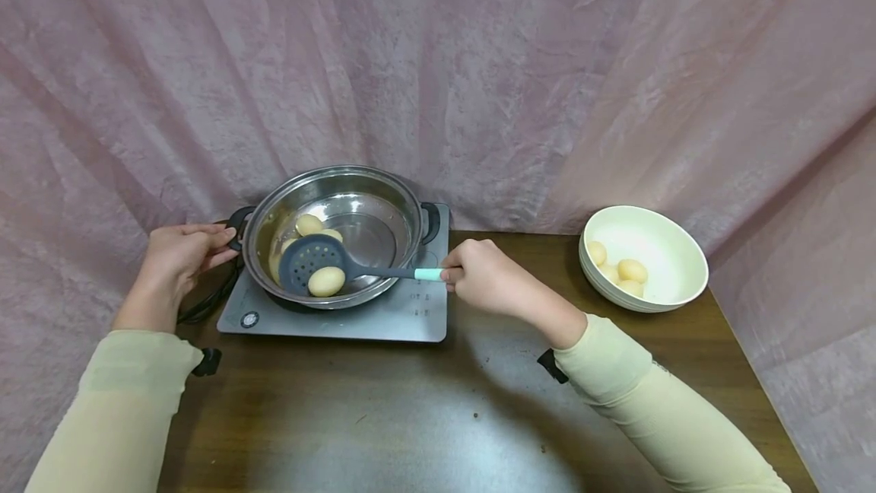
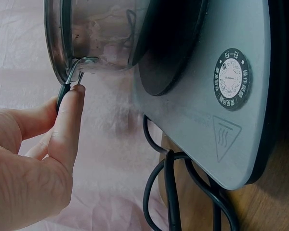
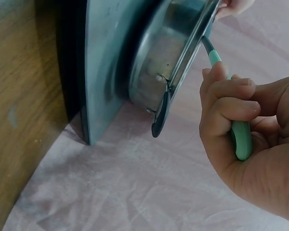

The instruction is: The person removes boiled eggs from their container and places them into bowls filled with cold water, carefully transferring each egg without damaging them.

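A steel pot [image 1: 369, 227] with two black side handles holds several pale-yellow, egg-shaped pieces resembling small potatoes, lying in its left part. My left hand [image 1: 188, 253] pinches the left handle [image 2: 62, 94] between thumb and fingers. Curled around the mint-green grip [image 3: 241, 137] of a grey skimmer [image 1: 311, 253] is my right hand [image 1: 489, 276], just right of the pot. The skimmer's perforated bowl is inside the pot near the front left, partly covering the pieces behind it. One pale-yellow piece [image 1: 326, 281] rests on the skimmer's bowl.
Under the pot is a grey induction cooker [image 1: 397, 318], with black cables [image 2: 171, 192] at its left. A cream bowl [image 1: 674, 265] with several similar pieces stands at the right end of the wooden table [image 1: 383, 417]. A pink curtain [image 1: 438, 82] hangs close behind.
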### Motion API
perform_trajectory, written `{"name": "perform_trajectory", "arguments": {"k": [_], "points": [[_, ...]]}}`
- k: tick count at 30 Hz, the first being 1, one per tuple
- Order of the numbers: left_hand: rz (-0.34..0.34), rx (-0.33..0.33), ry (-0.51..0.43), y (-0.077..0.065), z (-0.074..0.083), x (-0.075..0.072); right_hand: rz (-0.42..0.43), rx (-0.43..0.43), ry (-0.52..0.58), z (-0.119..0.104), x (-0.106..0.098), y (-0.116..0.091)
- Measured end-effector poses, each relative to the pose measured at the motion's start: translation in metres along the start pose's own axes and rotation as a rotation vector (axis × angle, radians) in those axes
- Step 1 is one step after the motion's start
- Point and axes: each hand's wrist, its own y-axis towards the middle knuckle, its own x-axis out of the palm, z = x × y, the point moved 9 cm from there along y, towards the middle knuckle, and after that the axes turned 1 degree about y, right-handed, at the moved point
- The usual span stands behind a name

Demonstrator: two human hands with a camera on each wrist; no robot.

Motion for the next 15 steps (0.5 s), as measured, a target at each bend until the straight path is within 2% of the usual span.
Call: {"name": "perform_trajectory", "arguments": {"k": [5,15], "points": [[0.001,0.004,0.008,0.000,0.000,0.000,-0.008,0.039,0.068,0.007,-0.003,0.000],[-0.031,-0.007,-0.055,-0.002,0.000,0.001,0.029,0.057,0.075,0.020,-0.017,-0.004]]}}
